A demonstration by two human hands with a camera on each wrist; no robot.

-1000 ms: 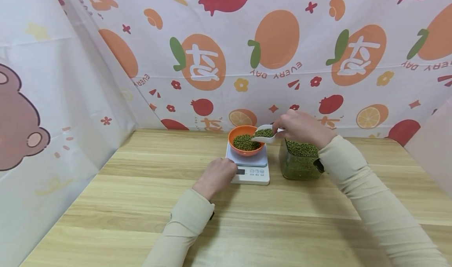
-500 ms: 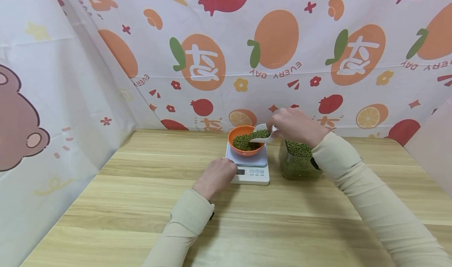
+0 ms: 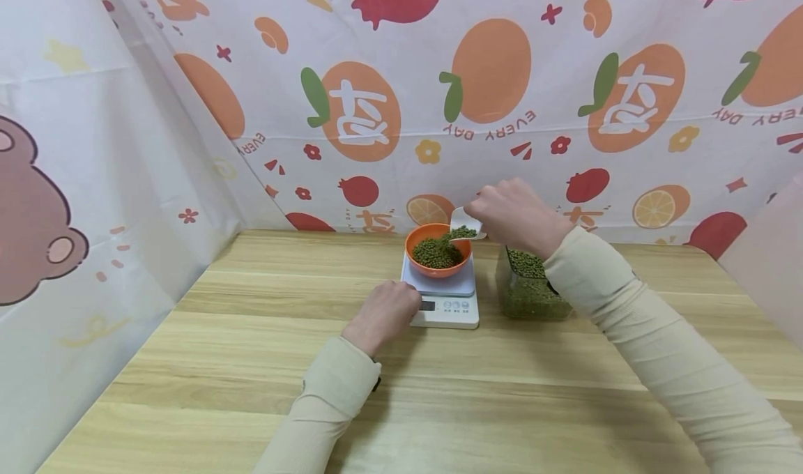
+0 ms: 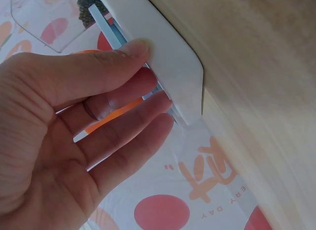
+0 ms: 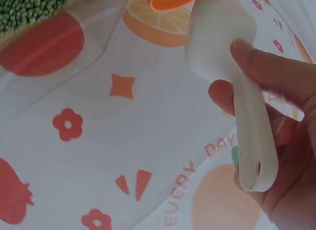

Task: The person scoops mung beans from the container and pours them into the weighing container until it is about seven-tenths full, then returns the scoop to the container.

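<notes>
My right hand (image 3: 511, 212) grips the handle of a white scoop (image 5: 254, 121), tilted over the right rim of an orange bowl (image 3: 439, 272). Small green beans, which look like mung beans (image 3: 436, 252), slide from the scoop's mouth onto those in the bowl. The bowl sits on the platform of a white kitchen scale (image 3: 461, 318). At the scale's left front corner, my left hand (image 3: 387, 310) holds its edge; in the left wrist view thumb and fingertips touch the white casing (image 4: 180, 67). The scale's display is partly hidden by that hand.
A clear square container (image 3: 533, 300) of green beans stands right of the scale, partly under my right forearm. Behind the wooden table (image 3: 251, 362) hangs a fruit-printed cloth (image 3: 401, 181); another cloth (image 3: 138, 181) hangs at the left.
My right hand has moved left and slightly up, tipping the scoop further. Beans have run from it into the bowl, where the heap looks larger. The left hand stays on the scale.
</notes>
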